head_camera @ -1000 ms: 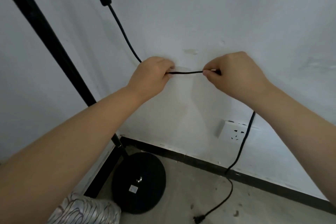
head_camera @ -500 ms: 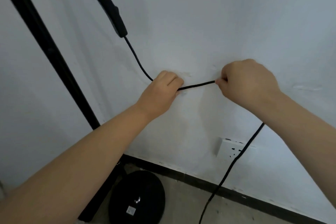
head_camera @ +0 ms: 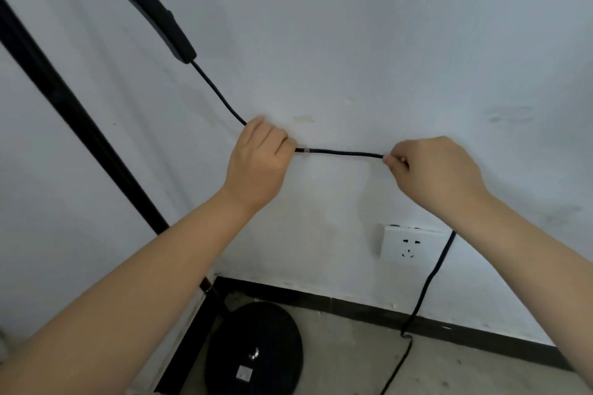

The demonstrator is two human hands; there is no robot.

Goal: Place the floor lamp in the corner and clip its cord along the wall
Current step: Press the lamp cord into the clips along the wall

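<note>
Cord (head_camera: pixel 340 152), black, stretched nearly level against the white wall (head_camera: pixel 353 26) between two hands. Left hand (head_camera: pixel 258 163): fingers closed around the cord where it bends down from the inline switch (head_camera: pixel 160 22) above. Right hand (head_camera: pixel 439 170): thumb and forefinger pinched on the cord at its right end of the taut span. Below the right forearm the cord hangs past a white wall socket (head_camera: pixel 409 245), just beside it, and runs onto the floor (head_camera: pixel 449 372). Floor lamp pole (head_camera: pixel 73 115), black, leaning across the left of view; round black base (head_camera: pixel 256 349) resting on the floor in the corner, near the dark skirting board (head_camera: pixel 353 301).
</note>
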